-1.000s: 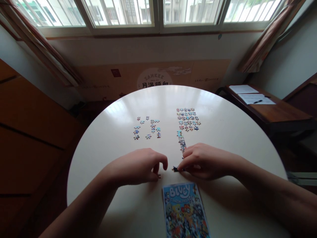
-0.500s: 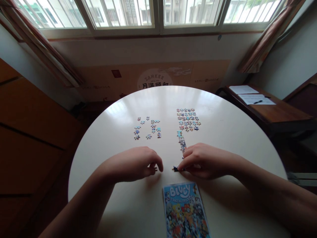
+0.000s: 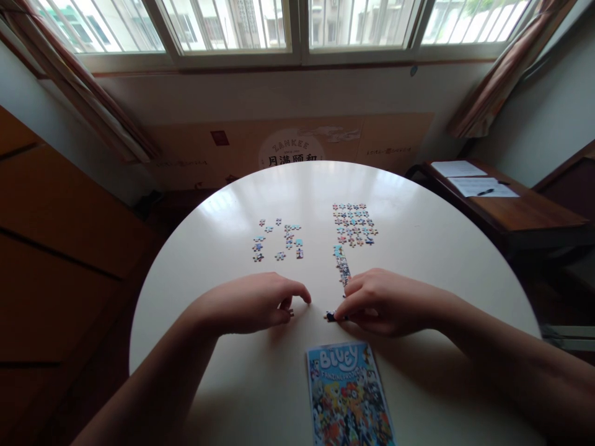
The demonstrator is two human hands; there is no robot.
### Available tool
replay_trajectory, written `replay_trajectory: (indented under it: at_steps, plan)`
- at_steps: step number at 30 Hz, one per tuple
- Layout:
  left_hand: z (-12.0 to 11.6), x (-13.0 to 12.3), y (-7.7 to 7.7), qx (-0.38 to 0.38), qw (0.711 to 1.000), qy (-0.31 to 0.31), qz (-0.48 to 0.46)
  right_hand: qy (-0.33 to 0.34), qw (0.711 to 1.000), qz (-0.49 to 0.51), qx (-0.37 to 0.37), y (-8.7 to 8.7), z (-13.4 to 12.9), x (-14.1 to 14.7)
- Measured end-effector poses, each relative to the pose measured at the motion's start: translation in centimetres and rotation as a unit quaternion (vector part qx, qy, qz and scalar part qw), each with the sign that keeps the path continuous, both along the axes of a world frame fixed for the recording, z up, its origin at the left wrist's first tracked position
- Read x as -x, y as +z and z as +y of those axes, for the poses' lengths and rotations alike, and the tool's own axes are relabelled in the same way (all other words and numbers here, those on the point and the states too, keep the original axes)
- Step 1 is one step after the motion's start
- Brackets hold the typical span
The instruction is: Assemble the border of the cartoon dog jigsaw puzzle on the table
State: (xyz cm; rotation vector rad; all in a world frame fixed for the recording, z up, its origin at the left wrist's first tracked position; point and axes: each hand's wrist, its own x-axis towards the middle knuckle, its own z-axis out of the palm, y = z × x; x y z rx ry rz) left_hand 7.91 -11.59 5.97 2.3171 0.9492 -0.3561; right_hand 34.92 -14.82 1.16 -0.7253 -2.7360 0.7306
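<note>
My left hand (image 3: 260,302) is just above the table, its index finger stretched out to the right. Between the thumb and the curled fingers pokes a small puzzle piece (image 3: 290,313), mostly hidden. My right hand (image 3: 379,302) is closed, with thumb and fingertips pressed on dark puzzle pieces (image 3: 330,316) lying on the table; the fingers cover part of them. A joined strip of puzzle pieces (image 3: 343,267) runs away from the right knuckles. Below both hands lies a picture card (image 3: 348,396) marked "Bluey", full of cartoon figures.
A block of loose puzzle pieces (image 3: 353,222) in rows lies at the back right of the round white table (image 3: 186,248). Scattered puzzle pieces (image 3: 289,235) lie back left. Beyond the table's right edge, papers (image 3: 481,186) and a pen rest on a wooden desk (image 3: 534,204).
My left hand has risen slightly, and its index finger has straightened out to the right. The right hand stays on the same pieces.
</note>
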Motion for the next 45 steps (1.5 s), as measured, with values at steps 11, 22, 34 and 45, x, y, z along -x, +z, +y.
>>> replay_trajectory:
  at_steps: [11,22,34,45]
  plan:
    - [-0.5,-2.0,-1.6,0.027,0.995,0.040,-0.089,-0.002,1.000,-0.005,0.009,-0.3,0.1,-0.1]
    - [-0.9,-3.0,-2.6,0.014,0.990,0.096,-0.101,-0.002,1.000,-0.014,0.001,-0.3,0.1,-0.2]
    - [-1.2,-3.9,-3.5,-0.045,0.989,0.107,-0.091,0.004,1.000,-0.016,-0.001,-0.3,0.0,-0.3]
    - [-0.8,-3.9,-3.4,-0.002,0.991,0.104,-0.083,0.002,0.999,0.042,0.000,-0.5,0.4,-0.6]
